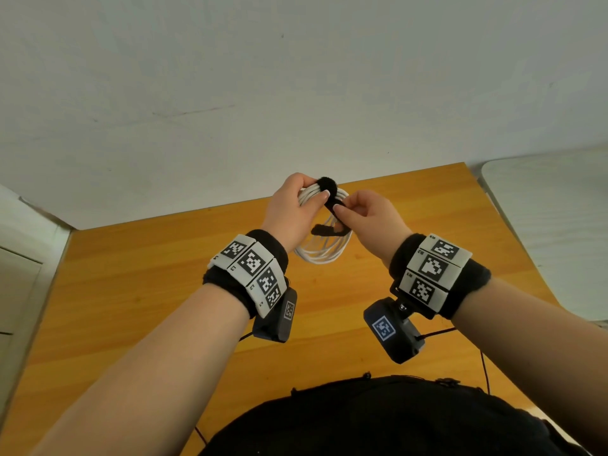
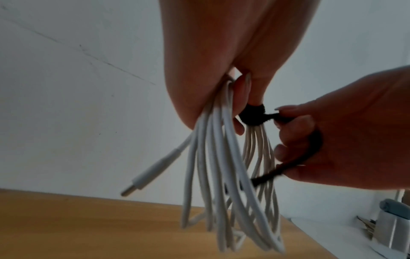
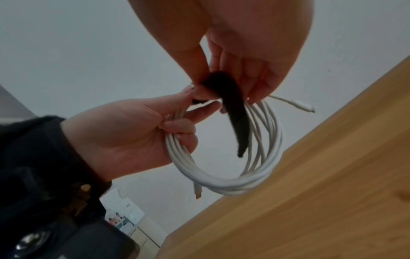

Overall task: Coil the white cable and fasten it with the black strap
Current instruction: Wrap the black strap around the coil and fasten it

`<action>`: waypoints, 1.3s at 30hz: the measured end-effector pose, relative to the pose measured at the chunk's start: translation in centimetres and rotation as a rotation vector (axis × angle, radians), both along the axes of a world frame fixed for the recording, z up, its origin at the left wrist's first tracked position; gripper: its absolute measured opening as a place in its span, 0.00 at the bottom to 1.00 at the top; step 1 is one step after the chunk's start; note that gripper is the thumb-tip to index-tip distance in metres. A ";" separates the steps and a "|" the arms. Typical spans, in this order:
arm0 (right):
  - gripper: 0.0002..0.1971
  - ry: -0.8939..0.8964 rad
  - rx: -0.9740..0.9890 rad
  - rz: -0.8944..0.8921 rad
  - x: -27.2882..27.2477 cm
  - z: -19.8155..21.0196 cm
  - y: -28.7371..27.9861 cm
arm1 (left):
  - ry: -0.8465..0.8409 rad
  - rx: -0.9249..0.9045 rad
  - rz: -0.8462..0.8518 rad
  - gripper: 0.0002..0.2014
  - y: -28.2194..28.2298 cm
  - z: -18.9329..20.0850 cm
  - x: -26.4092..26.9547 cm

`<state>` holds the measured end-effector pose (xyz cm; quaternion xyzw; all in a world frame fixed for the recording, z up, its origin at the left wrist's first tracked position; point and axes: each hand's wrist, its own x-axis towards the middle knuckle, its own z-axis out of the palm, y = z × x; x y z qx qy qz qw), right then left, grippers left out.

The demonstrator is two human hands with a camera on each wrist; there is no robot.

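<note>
The white cable [image 1: 324, 253] [image 2: 221, 166] [image 3: 233, 182] is wound into a coil of several loops and hangs in the air above the wooden table [image 1: 148, 274]. My left hand [image 1: 296, 209] [image 3: 133, 133] grips the top of the coil, thumb pressing the loops. The black strap [image 1: 326, 185] [image 2: 251, 115] [image 3: 235, 112] is wrapped round the loops at the top. My right hand [image 1: 365, 215] [image 2: 332, 140] pinches the strap's free tail, which hangs down through the coil. A plug end [image 2: 150, 173] sticks out to one side.
A white wall rises behind the table's far edge. A white rounded surface [image 1: 552, 209] stands to the right of the table, with small items [image 2: 390, 227] on it. Thin black wires [image 1: 483, 363] run from the wrist cameras across the table's near part.
</note>
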<state>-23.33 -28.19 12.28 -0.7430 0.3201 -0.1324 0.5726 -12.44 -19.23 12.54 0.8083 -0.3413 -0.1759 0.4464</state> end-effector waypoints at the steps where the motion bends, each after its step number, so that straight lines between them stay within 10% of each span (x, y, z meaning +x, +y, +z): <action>1: 0.04 -0.005 0.001 -0.014 0.0 0.0 0.0 | -0.012 0.003 -0.006 0.10 0.0 0.0 0.0; 17: 0.09 0.098 -0.777 0.189 -0.9 0.7 0.1 | -0.152 0.193 -0.103 0.15 0.3 -0.7 -0.2; 29: 0.10 0.161 -0.734 0.170 -0.8 1.2 -2.1 | -0.063 0.371 -0.391 0.12 0.5 0.6 -0.7; 39: 0.08 0.115 -0.542 0.192 -1.1 1.0 -2.6 | -0.067 0.343 -0.309 0.15 0.7 0.9 -1.1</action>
